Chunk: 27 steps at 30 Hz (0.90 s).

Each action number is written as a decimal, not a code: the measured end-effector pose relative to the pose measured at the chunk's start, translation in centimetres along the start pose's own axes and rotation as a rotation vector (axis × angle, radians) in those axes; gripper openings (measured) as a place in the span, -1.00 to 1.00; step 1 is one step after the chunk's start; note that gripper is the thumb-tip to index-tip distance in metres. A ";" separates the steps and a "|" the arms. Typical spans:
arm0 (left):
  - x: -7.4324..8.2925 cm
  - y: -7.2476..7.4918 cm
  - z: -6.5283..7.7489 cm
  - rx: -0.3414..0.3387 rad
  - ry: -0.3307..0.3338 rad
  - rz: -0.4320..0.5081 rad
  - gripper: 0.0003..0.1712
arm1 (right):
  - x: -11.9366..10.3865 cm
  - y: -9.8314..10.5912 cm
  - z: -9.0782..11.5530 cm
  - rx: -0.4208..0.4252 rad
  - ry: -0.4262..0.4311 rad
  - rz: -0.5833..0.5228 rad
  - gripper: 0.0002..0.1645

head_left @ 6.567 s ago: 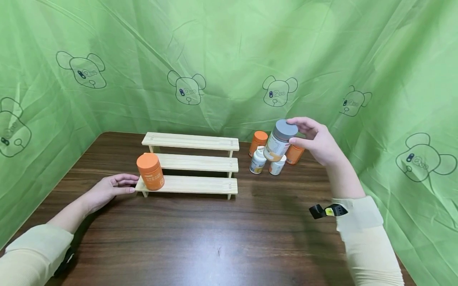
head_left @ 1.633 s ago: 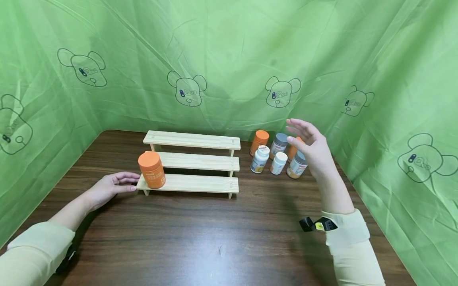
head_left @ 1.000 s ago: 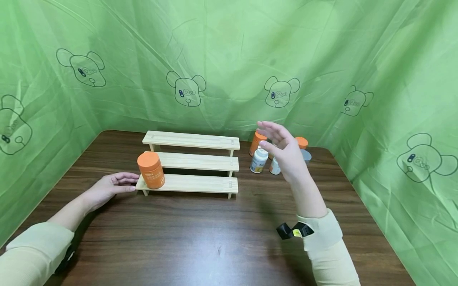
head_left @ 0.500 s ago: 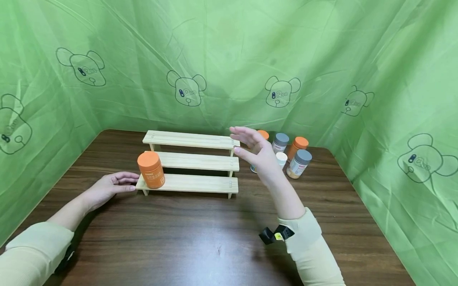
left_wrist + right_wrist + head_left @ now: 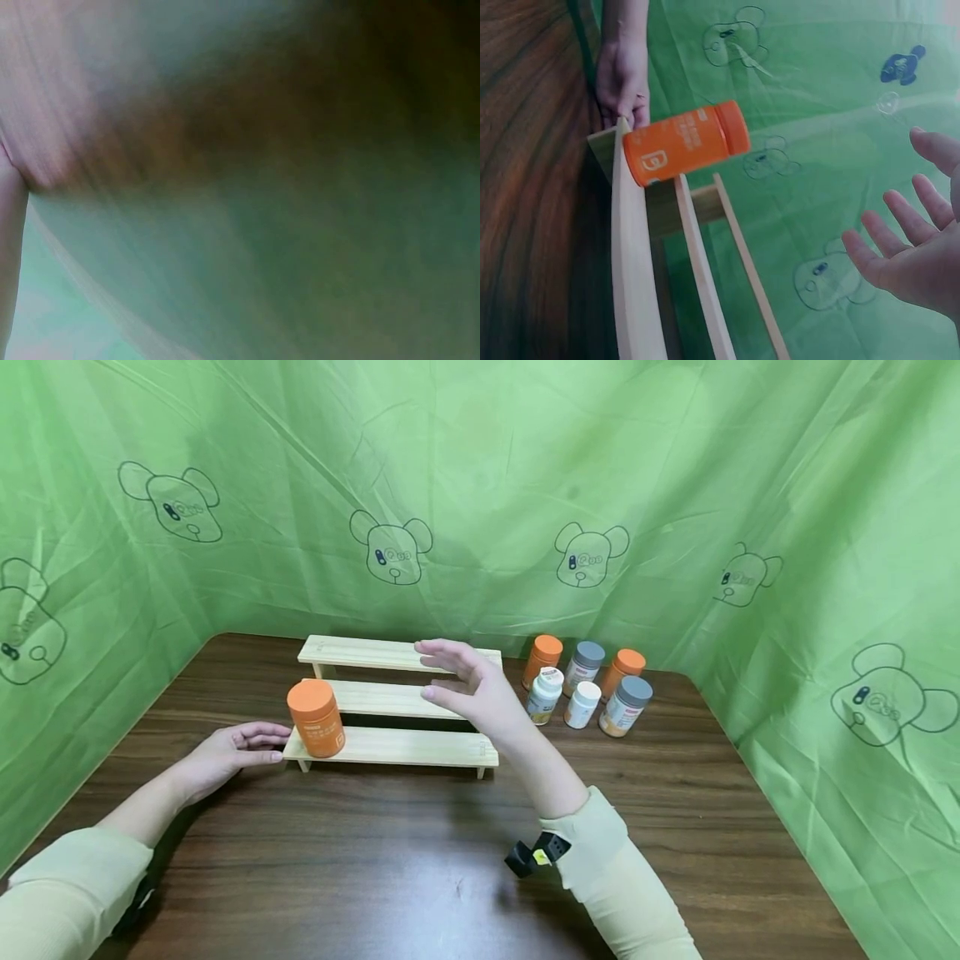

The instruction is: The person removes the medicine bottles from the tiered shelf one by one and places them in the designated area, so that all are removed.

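Observation:
A three-tier wooden display stand [image 5: 412,747] stands on the table. An orange jar [image 5: 317,718] with an orange lid is upright on the left end of its lowest tier. My left hand [image 5: 225,760] holds the left end of that tier between thumb and fingers, as the right wrist view also shows. My right hand [image 5: 472,685] is in the air over the right half of the stand, with fingers spread and nothing in them. In the right wrist view the orange jar [image 5: 682,142] lies between the two hands. The left wrist view is too blurred to show that hand's work.
Right of the stand, several bottles are grouped in two rows. Behind are two orange ones [image 5: 543,662] and a grey-lidded one [image 5: 583,667]; in front are two white ones [image 5: 582,705] and another grey-lidded bottle [image 5: 626,706]. A green curtain [image 5: 480,485] encloses the table [image 5: 375,860].
A grey-lidded bottle, gripped by my right hand earlier, now stands at the front right of the group. My right hand has let go and moved left over the stand. The left hand has stayed put.

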State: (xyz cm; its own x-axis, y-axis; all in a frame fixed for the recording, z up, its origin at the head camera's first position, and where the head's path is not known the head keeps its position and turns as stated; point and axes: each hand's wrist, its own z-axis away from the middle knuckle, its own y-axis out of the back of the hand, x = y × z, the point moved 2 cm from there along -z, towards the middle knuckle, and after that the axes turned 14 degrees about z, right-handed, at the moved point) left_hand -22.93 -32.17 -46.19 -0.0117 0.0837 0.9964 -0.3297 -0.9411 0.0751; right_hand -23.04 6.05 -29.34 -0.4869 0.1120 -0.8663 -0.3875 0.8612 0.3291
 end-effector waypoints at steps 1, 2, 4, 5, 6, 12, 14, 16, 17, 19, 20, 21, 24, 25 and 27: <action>0.0 0.0 0.0 0.002 0.004 -0.004 -0.50 | 0.0 -0.3 -0.2 -0.008 -0.005 0.008 -0.38; 0.0 0.0 0.1 0.003 0.006 -0.006 -0.50 | 0.0 -0.6 -0.3 -0.017 -0.014 0.013 -0.37; 0.0 0.0 0.1 0.004 0.011 -0.006 -0.49 | -0.4 -1.2 -0.5 -0.030 -0.032 0.026 -0.37; 0.0 0.0 0.1 0.003 0.012 -0.005 -0.49 | -0.7 -1.5 -0.5 -0.035 -0.040 0.029 -0.36; 0.0 -0.1 0.1 0.002 0.013 -0.003 -0.49 | -1.0 -1.8 -0.6 -0.040 -0.046 0.025 -0.36; 0.0 -0.1 0.4 0.006 0.020 -0.005 -0.48 | -1.2 -3.5 -0.9 -0.079 -0.069 0.042 -0.35; 0.0 -0.2 0.4 0.007 0.022 -0.009 -0.48 | -0.7 -4.1 -1.0 -0.095 -0.072 0.046 -0.34; 0.0 -0.2 0.3 0.005 0.022 -0.010 -0.48 | 0.1 -4.5 -1.2 -0.106 -0.074 0.042 -0.32; 0.0 -0.2 0.3 0.005 0.020 -0.010 -0.48 | 0.6 -4.8 -1.4 -0.108 -0.075 0.038 -0.32; 0.1 -0.2 0.2 0.004 0.016 -0.010 -0.48 | 1.6 -5.3 -1.7 -0.110 -0.085 0.038 -0.31; 0.1 -0.2 0.2 0.004 0.013 -0.010 -0.48 | 2.1 -5.5 -1.9 -0.114 -0.090 0.043 -0.30; 0.1 -0.1 0.2 0.004 0.011 -0.008 -0.48 | 2.5 -5.7 -2.0 -0.121 -0.094 0.047 -0.30; 0.2 -0.1 0.1 0.004 0.005 -0.009 -0.49 | 3.2 -6.5 -2.4 -0.144 -0.105 0.047 -0.27; 0.2 -0.1 0.1 0.004 0.004 -0.009 -0.49 | 3.1 -6.6 -2.4 -0.154 -0.111 0.048 -0.27; 0.2 -0.1 0.0 0.003 0.005 -0.006 -0.49 | 2.9 -7.0 -2.4 -0.171 -0.123 0.045 -0.25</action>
State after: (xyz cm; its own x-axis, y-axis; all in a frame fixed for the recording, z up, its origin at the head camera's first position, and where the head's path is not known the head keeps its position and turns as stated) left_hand -22.86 -32.10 -46.02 -0.0146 0.0915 0.9957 -0.3265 -0.9417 0.0817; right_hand -23.67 -0.83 -33.23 -0.4115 0.2168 -0.8852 -0.4995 0.7588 0.4180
